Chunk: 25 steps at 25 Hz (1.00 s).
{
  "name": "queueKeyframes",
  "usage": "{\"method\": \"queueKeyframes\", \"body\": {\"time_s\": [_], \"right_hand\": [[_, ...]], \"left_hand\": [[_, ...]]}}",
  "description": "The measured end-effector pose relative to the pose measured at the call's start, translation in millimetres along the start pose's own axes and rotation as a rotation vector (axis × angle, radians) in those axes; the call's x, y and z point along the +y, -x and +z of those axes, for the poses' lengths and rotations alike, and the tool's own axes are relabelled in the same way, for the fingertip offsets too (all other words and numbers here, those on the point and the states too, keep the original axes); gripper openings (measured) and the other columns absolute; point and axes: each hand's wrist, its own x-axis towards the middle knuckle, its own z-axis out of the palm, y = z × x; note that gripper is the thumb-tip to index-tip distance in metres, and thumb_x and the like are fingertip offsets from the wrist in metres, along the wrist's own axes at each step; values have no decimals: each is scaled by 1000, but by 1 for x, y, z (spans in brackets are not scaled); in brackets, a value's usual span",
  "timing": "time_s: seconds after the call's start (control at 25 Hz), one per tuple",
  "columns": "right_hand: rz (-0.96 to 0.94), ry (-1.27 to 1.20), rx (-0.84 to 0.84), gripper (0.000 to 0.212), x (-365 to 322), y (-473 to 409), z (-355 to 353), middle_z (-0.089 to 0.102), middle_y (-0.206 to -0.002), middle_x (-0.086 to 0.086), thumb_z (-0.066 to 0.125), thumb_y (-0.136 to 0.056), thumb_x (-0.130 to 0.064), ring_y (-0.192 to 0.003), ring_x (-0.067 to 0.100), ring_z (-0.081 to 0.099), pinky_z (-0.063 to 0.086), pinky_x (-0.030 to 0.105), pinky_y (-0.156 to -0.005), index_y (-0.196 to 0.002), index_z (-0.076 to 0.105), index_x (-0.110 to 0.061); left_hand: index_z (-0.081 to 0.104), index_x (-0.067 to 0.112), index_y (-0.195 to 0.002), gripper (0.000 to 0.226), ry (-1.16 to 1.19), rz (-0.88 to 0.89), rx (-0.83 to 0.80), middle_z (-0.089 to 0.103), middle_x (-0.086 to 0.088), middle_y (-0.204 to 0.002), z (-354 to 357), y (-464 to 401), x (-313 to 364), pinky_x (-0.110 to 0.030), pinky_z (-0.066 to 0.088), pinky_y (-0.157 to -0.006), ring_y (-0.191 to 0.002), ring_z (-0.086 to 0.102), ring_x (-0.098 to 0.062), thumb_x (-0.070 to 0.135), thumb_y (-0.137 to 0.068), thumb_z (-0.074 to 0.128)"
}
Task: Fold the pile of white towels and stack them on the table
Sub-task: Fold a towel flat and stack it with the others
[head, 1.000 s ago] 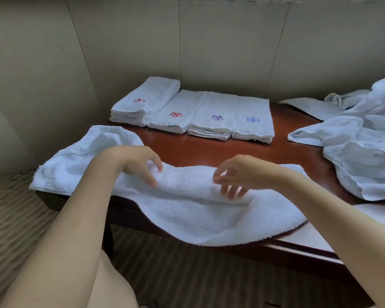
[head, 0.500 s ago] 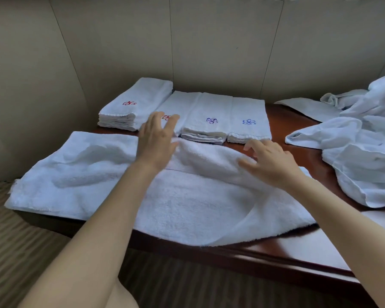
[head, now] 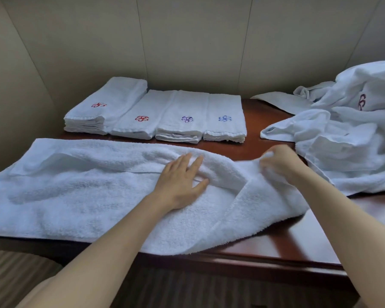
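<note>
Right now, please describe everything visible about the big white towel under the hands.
The big white towel is thick terry cloth, spread along the front of the table, its near edge hanging over. Its far part is folded toward the person, with wrinkles. The left hand rests flat on it; the right hand grips its raised right end.

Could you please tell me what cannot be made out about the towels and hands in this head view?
- Right hand: its fingertips are buried in the big towel, and the motion blurs them.
- Folded stacks: the number of towels in each is too small to count.
- Unfolded pile: cut off by the right edge; its count and the half-hidden red mark are unclear.
- Table: its left part lies under the big towel.
</note>
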Motion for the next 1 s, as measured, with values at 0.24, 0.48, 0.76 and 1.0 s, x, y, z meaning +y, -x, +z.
{"method": "queueKeyframes", "body": {"time_s": [0.24, 0.48, 0.76, 1.0], "right_hand": [[-75, 410, 277, 41, 23, 0, -16, 42, -130, 18, 57, -91, -25, -123, 36, 38, 34, 44, -99, -130, 47, -14], [-284, 325, -71, 19, 18, 18, -17, 66, -96, 5, 52, -93, -19, -91, 23, 58, 40, 27, -72, -95, 70, -13], [-140, 292, -230, 43, 11, 29, -33, 47, -76, 3, 31, -103, -39, -81, 23, 43, 32, 31, -68, -72, 45, -11], [-298, 704, -46, 38, -4, 45, -13, 54, -129, 5, 35, -100, -36, -124, 25, 44, 34, 42, -102, -127, 54, -15]], "left_hand": [[18, 29, -151, 56, -22, 93, 136, 8, -4, -160, -13, 10, 32, -35, 0, -117, -147, 2, -18, 45, -99, 31], [54, 13, -115, 59, 152, 205, -20, 47, -6, -114, -2, 14, 111, -32, 37, -93, -109, 43, -22, 63, -85, 41], [57, 19, -118, 27, 523, 512, -534, 58, 1, -97, -32, 39, 151, -20, 45, -80, -89, 57, -16, 21, -91, 60], [61, 25, -118, 24, 348, 199, -235, 61, 2, -117, -57, 23, 78, -27, 45, -91, -104, 59, -14, 26, -96, 51]]}}
